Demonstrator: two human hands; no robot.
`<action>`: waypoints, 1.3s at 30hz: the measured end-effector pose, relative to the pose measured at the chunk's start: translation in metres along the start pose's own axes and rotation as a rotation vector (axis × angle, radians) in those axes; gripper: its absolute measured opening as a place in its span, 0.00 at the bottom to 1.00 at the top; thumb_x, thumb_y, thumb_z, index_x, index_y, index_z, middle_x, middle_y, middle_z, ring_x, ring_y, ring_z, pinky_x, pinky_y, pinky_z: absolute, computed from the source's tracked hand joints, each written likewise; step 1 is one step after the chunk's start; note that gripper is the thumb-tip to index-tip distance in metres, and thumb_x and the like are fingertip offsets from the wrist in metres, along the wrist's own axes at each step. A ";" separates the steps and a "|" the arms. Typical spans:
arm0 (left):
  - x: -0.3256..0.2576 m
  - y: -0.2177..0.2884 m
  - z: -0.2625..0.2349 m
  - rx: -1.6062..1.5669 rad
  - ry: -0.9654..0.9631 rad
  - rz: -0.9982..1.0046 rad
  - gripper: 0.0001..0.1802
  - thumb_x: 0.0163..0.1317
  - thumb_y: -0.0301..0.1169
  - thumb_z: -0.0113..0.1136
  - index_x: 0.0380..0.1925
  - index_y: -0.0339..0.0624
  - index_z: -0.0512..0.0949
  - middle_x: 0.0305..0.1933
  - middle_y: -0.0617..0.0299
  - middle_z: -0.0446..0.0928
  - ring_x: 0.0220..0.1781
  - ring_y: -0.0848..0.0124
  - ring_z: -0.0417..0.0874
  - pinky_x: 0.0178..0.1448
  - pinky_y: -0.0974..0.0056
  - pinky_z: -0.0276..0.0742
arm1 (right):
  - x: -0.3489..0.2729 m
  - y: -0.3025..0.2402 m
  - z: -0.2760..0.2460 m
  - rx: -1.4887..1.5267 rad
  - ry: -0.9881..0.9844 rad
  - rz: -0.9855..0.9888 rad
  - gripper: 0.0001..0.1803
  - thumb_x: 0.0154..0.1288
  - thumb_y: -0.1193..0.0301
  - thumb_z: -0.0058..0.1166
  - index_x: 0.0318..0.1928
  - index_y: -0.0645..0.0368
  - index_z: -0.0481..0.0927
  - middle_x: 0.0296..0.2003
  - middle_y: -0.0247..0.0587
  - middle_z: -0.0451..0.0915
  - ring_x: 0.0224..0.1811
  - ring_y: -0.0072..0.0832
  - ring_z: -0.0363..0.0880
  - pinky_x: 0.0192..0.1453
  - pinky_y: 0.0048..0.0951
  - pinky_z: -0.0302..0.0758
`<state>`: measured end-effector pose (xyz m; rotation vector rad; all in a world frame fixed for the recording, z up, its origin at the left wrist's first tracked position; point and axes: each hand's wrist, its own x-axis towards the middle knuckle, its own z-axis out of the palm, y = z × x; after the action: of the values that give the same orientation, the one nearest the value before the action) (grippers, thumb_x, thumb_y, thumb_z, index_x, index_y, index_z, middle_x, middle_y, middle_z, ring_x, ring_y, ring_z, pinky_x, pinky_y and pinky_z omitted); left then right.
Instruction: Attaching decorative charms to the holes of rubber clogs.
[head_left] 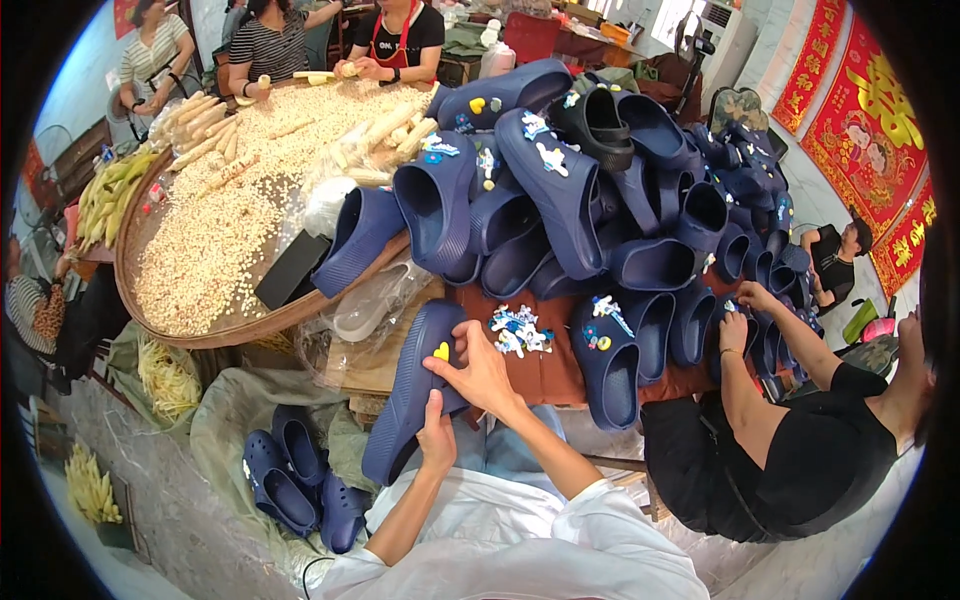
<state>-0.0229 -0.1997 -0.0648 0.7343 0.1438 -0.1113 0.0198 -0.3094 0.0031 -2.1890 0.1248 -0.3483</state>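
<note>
A navy clog (pixel 402 400) stands tilted on its side in front of me, its ridged sole edge facing left. My left hand (pixel 436 438) grips its lower right part, thumb pointing up. My right hand (pixel 482 372) is closed over the upper part, the thumb tip touching beside a yellow heart charm (pixel 442 351); its other fingertips are partly hidden behind the clog. To the right of it lies a small heap of blue and white charms (pixel 520 330) on the reddish-brown table cover (pixel 545 375). A clog with charms attached (pixel 606 362) rests at the table's front edge.
A high pile of navy clogs (pixel 550 190) fills the table beyond my hands. Left of it is a wide round basket tray (pixel 200 342) of corn kernels. Several clogs (pixel 285 490) lie low at left. A co-worker (pixel 790 440) works close on my right; others sit beyond the tray.
</note>
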 end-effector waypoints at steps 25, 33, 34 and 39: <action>0.020 0.012 0.000 -0.116 -0.083 0.008 0.26 0.76 0.40 0.44 0.65 0.32 0.65 0.68 0.53 0.68 0.70 0.63 0.68 0.75 0.57 0.58 | 0.010 0.032 0.033 -0.057 0.249 -0.241 0.06 0.67 0.79 0.47 0.44 0.62 0.68 0.26 0.54 0.76 0.28 0.51 0.79 0.32 0.45 0.75; 0.011 0.043 0.002 -0.265 -0.020 -0.094 0.26 0.73 0.38 0.47 0.63 0.30 0.67 0.67 0.51 0.69 0.69 0.61 0.68 0.74 0.56 0.59 | 0.001 0.059 0.014 -0.072 0.315 -0.117 0.09 0.76 0.72 0.38 0.45 0.62 0.73 0.31 0.61 0.78 0.35 0.56 0.80 0.38 0.46 0.75; 0.010 0.049 -0.003 -0.304 -0.025 -0.109 0.25 0.72 0.36 0.48 0.63 0.30 0.67 0.67 0.51 0.69 0.70 0.61 0.67 0.75 0.56 0.58 | 0.000 0.063 0.011 -0.112 0.308 -0.055 0.09 0.76 0.73 0.38 0.45 0.62 0.73 0.31 0.62 0.78 0.35 0.57 0.80 0.39 0.47 0.74; 0.020 0.053 -0.028 -0.525 0.032 -0.233 0.14 0.63 0.28 0.58 0.47 0.34 0.76 0.55 0.53 0.78 0.60 0.60 0.75 0.70 0.55 0.65 | 0.001 0.111 -0.008 -0.399 0.211 -0.083 0.11 0.74 0.72 0.39 0.43 0.65 0.75 0.36 0.61 0.79 0.39 0.57 0.79 0.44 0.47 0.74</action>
<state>0.0024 -0.1425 -0.0534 0.1930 0.2765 -0.2725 0.0225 -0.3821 -0.0806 -2.5500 0.2376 -0.6479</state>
